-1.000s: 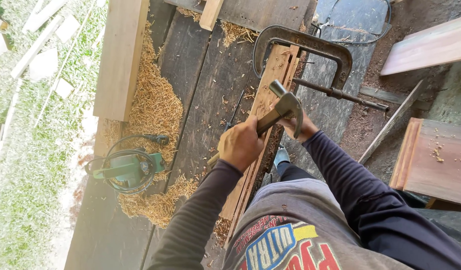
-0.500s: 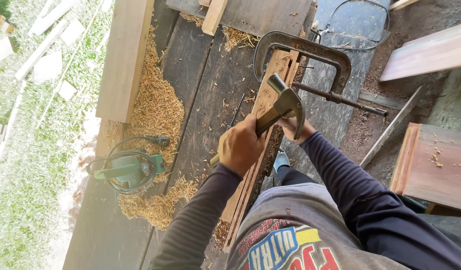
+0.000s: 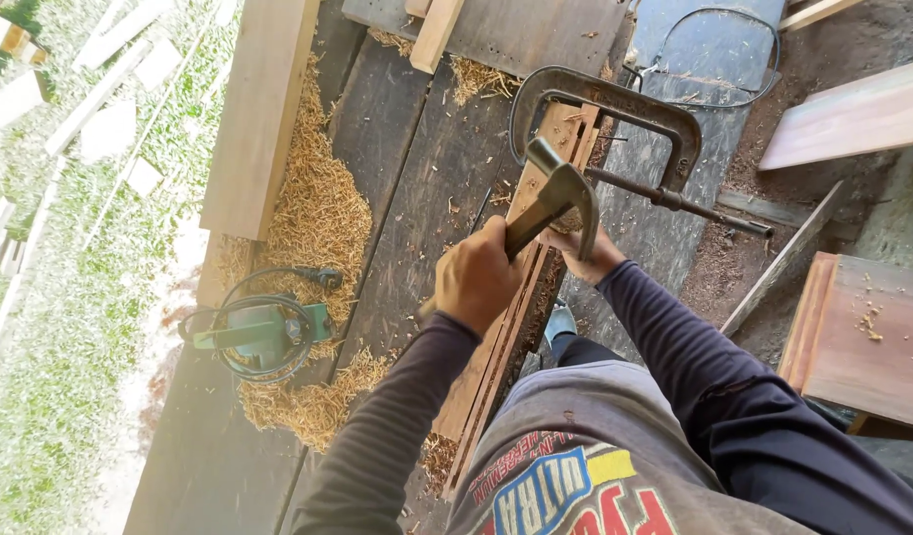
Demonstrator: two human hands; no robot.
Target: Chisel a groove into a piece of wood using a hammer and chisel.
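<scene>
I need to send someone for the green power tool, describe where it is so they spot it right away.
Look on the dark plank platform, left of the person's left hand. By the heap of pale wood shavings lies the green power tool, the only green thing, ringed by its black cord.

No packages, signs or screens anywhere here; closest thing is the printed graphic on the grey shirt [image 3: 575,476] at the bottom edge; blocky lettering in red, blue and yellow.
</scene>
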